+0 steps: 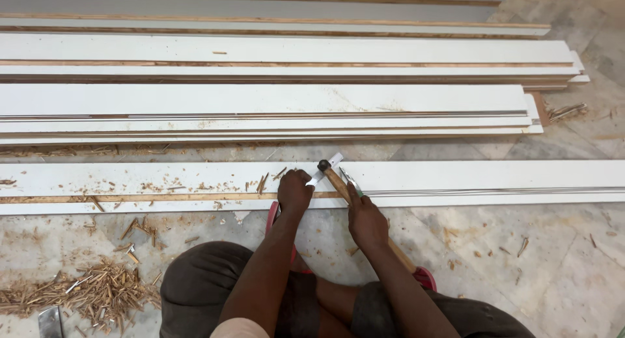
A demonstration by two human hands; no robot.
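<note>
A person crouches on a stone floor (553, 273) over a long white board (456, 178), both bare hands at work on its near edge. The left hand (294, 193) presses down on the board, its grip closed over the near end of a flat white strip (327, 168) that angles up and away to the right of the knuckles. Just right of it, the right hand (366, 222) is wrapped tight around the wooden handle of a hammer (335, 182); the dark hammer head sits just beyond the left hand's fingers, touching the strip, and the handle runs back under the right wrist toward the knee. A slim green-handled tool (351, 182) sticks out of the top of the right fist, alongside the handle; whether it touches the board cannot be told.

The board is smooth and painted white, with a raw pale-wood band along its near edge. Splinters and wood shavings (97, 289) litter the board to the left of the left hand and lie in a loose heap on the floor well to the left of the person's knee. Beyond both hands, farther boards (260, 104) of the same white finish lie stacked in long parallel rows. Red sandals (424, 277) show below the arms.
</note>
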